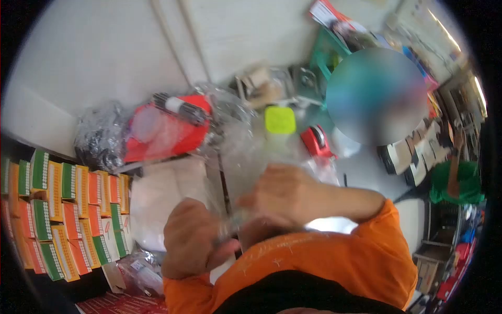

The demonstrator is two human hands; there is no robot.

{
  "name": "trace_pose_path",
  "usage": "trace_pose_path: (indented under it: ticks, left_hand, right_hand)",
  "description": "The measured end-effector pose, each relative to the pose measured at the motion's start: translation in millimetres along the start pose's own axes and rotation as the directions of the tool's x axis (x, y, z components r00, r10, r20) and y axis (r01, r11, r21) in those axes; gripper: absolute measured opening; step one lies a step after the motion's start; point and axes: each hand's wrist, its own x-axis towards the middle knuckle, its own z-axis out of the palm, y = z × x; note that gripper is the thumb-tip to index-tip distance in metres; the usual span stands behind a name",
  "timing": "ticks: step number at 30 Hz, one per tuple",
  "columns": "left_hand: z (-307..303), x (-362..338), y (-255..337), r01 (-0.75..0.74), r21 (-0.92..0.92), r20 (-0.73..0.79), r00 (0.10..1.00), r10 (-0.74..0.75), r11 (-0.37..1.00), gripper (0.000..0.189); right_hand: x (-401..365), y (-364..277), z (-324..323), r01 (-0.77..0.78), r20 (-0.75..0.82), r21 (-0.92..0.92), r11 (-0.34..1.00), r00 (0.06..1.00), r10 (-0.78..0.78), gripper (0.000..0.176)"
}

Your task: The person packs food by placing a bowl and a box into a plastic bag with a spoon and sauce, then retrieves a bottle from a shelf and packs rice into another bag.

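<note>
My left hand (189,235) is closed at the front, its fingers curled around a bit of clear plastic (228,226). Close by on the right, my right hand (285,194) is bent inward with its fingers closed on the same plastic. Motion blurs both hands, and the exact shape of the plastic cannot be made out. Just beyond them lies a large sheet of clear plastic (235,131). A white packet (167,193) rests to the left, beyond my left hand.
Several stacked small boxes (68,209) in green, orange and yellow stand at left. A red plastic bag (172,137) lies at the back with a dark roll (180,109) on it. Farther right are a yellow-green lidded container (280,120) and a red tape dispenser (317,140).
</note>
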Motion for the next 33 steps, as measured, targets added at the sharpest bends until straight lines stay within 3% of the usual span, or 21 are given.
trace_pose_path:
  ticks: [1,2,3,5,7,8,9,11,13,15,16,18,20,22,24,25,26,27,28,32,33]
  left_hand:
    - [13.4,-8.1,5.0,0.08,0.021,-0.007,0.997,-0.08,0.997,0.027]
    - [40.2,-13.2,14.5,0.155,-0.258,-0.145,0.97,-0.197,0.954,0.045]
    - [59.4,-21.1,20.0,0.228,-0.254,-0.065,0.966,-0.252,0.94,0.053]
    - [97.5,-31.3,31.9,0.367,-0.19,0.097,0.93,-0.355,0.911,0.07]
    - [135.0,-41.9,34.8,0.443,-0.124,0.172,0.891,-0.42,0.888,0.077]
    - [153.5,-46.7,25.5,0.517,-0.111,0.178,0.85,-0.495,0.849,0.08]
    - [166.4,-46.2,19.0,0.587,-0.094,0.183,0.804,-0.566,0.804,0.083]
    - [184.5,-27.4,12.9,0.617,-0.01,0.175,0.776,-0.606,0.787,0.075]
    - [197.6,-15.9,2.2,0.642,0.069,0.174,0.746,-0.643,0.764,0.066]
    - [207.0,-11.4,-7.8,0.407,0.439,0.425,0.692,-0.584,0.801,0.042]
    - [203.7,-12.7,-4.0,0.41,0.441,0.419,0.692,-0.587,0.798,0.042]
    - [183.5,-19.7,11.7,0.277,0.242,0.374,0.858,-0.353,0.93,0.021]
    - [149.4,-20.8,45.9,0.207,0.219,0.256,0.931,-0.261,0.954,0.017]
    - [128.5,-40.4,63.0,0.124,0.203,0.132,0.979,-0.153,0.971,0.012]
    - [120.8,-69.2,70.8,0.488,-0.313,0.155,0.873,-0.463,0.815,0.006]
    - [123.7,-76.1,75.4,0.491,-0.311,0.149,0.871,-0.468,0.814,0.006]
    - [127.1,-81.1,78.9,0.539,-0.503,0.072,0.805,-0.589,0.676,0.009]
    - [129.4,-86.1,81.5,0.53,-0.678,0.028,0.712,-0.702,0.51,0.012]
    - [130.0,-92.0,81.2,0.529,-0.676,0.028,0.714,-0.7,0.513,0.012]
    - [127.2,-111.5,85.7,0.542,-0.675,-0.019,0.666,-0.746,0.501,0.018]
    - [126.4,-116.4,88.8,0.602,-0.627,0.016,0.645,-0.764,0.494,0.018]
  right_hand:
    - [-16.3,1.0,-3.8,-0.031,-0.003,0.01,0.999,1.0,0.031,0.048]
    - [-34.2,5.3,-12.9,-0.116,-0.144,0.003,0.993,0.983,0.115,0.045]
    - [-51.2,4.4,-22.0,-0.194,-0.283,0.002,0.981,0.941,0.187,0.042]
    - [-77.5,-18.6,-46.6,-0.415,-0.346,0.379,0.827,0.766,0.542,0.044]
    - [-106.4,-26.0,-54.2,-0.375,-0.422,0.561,0.738,0.637,0.645,0.049]
    - [-125.7,-20.0,-46.3,-0.232,-0.447,0.656,0.718,0.648,0.617,0.037]
    - [-132.6,-18.4,-32.9,-0.222,-0.442,0.662,0.716,0.655,0.613,0.037]
    - [-136.0,-19.5,-5.8,-0.249,-0.513,0.705,0.665,0.469,0.719,0.023]
    - [-139.8,-14.1,8.1,-0.158,-0.49,0.775,0.612,0.462,0.739,0.016]
    - [-147.7,-3.4,18.0,-0.293,-0.548,0.65,0.701,0.458,0.7,0.018]
    - [-154.1,0.7,23.3,-0.295,-0.578,0.632,0.716,0.436,0.69,0.018]
    - [-167.3,-2.5,26.0,-0.358,-0.562,0.58,0.732,0.475,0.677,0.017]
    - [-179.4,-7.3,28.8,-0.412,-0.544,0.523,0.746,0.511,0.665,0.016]
    - [-188.5,-13.0,30.3,-0.566,-0.465,0.178,0.805,0.673,0.576,0.017]
    - [-182.1,-32.2,33.4,-0.494,-0.414,0.251,0.833,0.723,0.554,0.019]
    - [-178.6,-40.0,35.7,-0.424,-0.373,0.324,0.845,0.764,0.527,0.021]
    - [-178.5,-43.1,39.4,-0.42,-0.371,0.325,0.847,0.767,0.523,0.021]
    - [-179.6,-45.1,44.7,-0.368,-0.176,0.269,0.89,0.89,0.421,0.021]
    - [-181.3,-45.4,49.1,-0.301,0.032,0.224,0.927,0.953,0.302,0.021]
    - [-190.1,-42.3,58.4,-0.115,0.147,0.116,0.987,0.984,0.097,0.021]
    - [-192.1,-43.4,58.4,-0.064,0.322,0.055,0.996,0.946,0.043,0.02]
